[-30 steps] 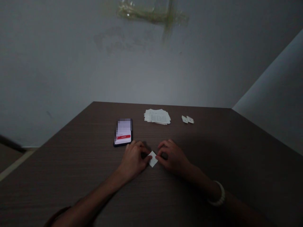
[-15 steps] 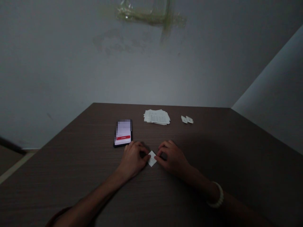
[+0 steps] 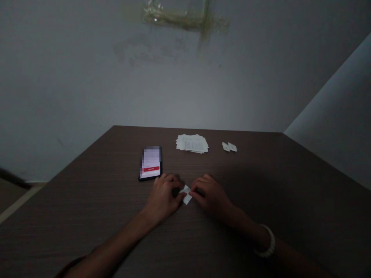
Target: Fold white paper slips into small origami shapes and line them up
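- Now the small white paper [image 3: 187, 199], just below the middle of the frame, no longer shows as a flat, clean diamond as it did half a second ago; its upper part looks bent or creased, while the lower corner points toward the bottom of the frame.
- The left hand [image 3: 163, 194] pinches the paper's left side, and its thumb now reaches further across the sheet.
- The right hand [image 3: 210, 196] grips the right corner between thumb and curled finger; its wrist, lower right, wears a pale bracelet [image 3: 271, 243].
- Both hands stay low over the brown table [image 3: 101, 170], so the paper is worked at the surface; whether it touches the wood all along is too dim to tell.
- For the work in hand, this suggests a crease being made or shaped, not a finished one, since both grips are kept.
- Elsewhere nothing has shifted: the phone [image 3: 150, 160] lies lit, left of centre, near the left hand's knuckles; the pile of printed paper [image 3: 191, 143] sits above centre; two small folded papers [image 3: 232, 147] lie right of it, close together and well apart from the hands.
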`<state>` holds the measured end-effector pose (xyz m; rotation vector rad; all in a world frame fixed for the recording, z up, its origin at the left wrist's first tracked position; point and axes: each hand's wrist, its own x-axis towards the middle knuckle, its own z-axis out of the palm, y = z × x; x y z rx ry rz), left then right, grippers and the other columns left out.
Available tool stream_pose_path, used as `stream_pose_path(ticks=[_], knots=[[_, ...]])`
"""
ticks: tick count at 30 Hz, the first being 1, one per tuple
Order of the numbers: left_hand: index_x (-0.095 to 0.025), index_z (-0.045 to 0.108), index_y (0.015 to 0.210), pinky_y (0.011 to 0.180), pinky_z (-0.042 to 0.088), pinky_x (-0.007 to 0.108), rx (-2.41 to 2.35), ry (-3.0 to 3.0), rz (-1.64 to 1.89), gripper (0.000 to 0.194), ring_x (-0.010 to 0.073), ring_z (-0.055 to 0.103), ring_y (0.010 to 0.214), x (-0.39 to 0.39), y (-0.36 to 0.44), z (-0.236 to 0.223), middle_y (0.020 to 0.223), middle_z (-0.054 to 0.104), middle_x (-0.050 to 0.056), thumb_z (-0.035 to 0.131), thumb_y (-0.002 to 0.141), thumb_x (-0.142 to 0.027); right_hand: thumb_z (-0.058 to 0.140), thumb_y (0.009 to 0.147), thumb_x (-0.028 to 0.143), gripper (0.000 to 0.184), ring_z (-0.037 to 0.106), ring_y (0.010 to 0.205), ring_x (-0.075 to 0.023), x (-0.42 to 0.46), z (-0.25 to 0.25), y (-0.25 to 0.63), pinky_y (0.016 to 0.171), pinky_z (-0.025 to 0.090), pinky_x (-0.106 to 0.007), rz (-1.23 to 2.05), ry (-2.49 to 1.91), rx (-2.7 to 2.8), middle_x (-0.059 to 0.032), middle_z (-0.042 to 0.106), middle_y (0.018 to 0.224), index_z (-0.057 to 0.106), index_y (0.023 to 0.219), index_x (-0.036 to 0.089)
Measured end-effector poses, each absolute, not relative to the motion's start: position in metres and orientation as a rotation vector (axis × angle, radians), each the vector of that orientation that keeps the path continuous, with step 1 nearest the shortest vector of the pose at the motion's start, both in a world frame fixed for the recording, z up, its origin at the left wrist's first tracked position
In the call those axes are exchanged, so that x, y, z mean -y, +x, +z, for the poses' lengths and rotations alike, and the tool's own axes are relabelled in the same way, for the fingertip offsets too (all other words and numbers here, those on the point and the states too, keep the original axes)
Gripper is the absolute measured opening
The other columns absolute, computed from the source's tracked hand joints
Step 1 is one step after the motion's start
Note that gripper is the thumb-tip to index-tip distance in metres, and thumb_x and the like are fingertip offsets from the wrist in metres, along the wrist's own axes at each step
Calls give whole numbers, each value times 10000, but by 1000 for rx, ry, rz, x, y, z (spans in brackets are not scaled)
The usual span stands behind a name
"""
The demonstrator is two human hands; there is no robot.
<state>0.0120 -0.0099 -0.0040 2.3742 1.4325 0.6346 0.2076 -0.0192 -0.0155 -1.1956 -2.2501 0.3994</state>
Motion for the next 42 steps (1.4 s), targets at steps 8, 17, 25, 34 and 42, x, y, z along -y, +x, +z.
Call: stream_pose_path(ticks=[8, 17, 25, 34, 42], knots=[[-212, 717, 914, 748, 434, 340, -1382, 2102, 808, 148, 206, 588, 808, 8, 11, -2, 845, 679, 34, 662, 795, -282, 615, 884, 235, 61, 582, 816, -169, 17, -16, 211, 782, 412, -317, 394, -1112, 2123, -20, 692, 872, 626, 831, 208], [-210, 752, 904, 662, 438, 296, -1298, 1904, 883, 186, 176, 580, 721, 7, 11, 0, 763, 656, 27, 678, 772, -316, 703, 760, 199, 172, 518, 616, -124, 16, -16, 209, 570, 410, -240, 572, -1209, 1842, 3, 665, 775, 640, 920, 212], [-229, 769, 899, 634, 426, 288, -1289, 1933, 831, 193, 171, 559, 700, 7, 8, 1, 738, 633, 26, 653, 790, -340, 657, 795, 202, 226, 491, 602, -130, 13, -17, 211, 549, 401, -241, 548, -1148, 1884, -6, 674, 761, 671, 1020, 222], [-230, 775, 874, 630, 418, 289, -1286, 1903, 905, 175, 166, 551, 684, 9, 11, 1, 709, 605, 23, 659, 790, -329, 634, 842, 228, 158, 508, 611, -132, 16, -11, 211, 603, 402, -262, 517, -1137, 1956, -17, 666, 738, 708, 979, 200], [-209, 760, 817, 634, 417, 298, -1264, 1901, 866, 177, 173, 561, 710, 9, 10, -3, 735, 635, 29, 660, 798, -354, 655, 836, 260, 75, 496, 632, -135, 17, -10, 210, 582, 376, -248, 548, -1150, 1957, -1, 647, 686, 705, 820, 206]])
